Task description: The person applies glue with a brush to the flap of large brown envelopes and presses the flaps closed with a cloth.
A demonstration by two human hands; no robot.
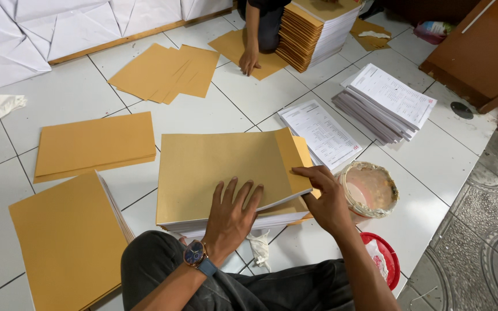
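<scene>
Head view, looking down at a white tiled floor (pixel 433 161).

Left hand (pixel 231 216): flat on a big brown envelope (pixel 220 167), fingers spread apart, palm pressing its near edge. Watch on that wrist.

Right hand (pixel 327 198): at 3 o'clock from the left hand, thumb and fingers pinched together on the envelope's folded flap (pixel 292 161) at its right edge.

The envelope sits at frame centre, on top of a stack of white sheets just ahead of the person's knees.

Around it:
- 8 o'clock: thick stuffed envelope pile (pixel 67 242), near the left knee.
- 10 o'clock: flat envelope pair (pixel 93 144); farther off, a loose fan of envelopes (pixel 165 72).
- 1 o'clock: printed sheets (pixel 321 132) just beside the envelope; beyond, a thicker printed stack (pixel 384 101).
- 3 o'clock: a grubby white tub (pixel 370 190), close to the right hand.
- 4 o'clock: red bowl (pixel 384 259), partly hidden by the forearm.
- 12 o'clock, well apart: another person's hand (pixel 249 60) resting on a floor envelope, next to a tall envelope stack (pixel 309 31).
</scene>
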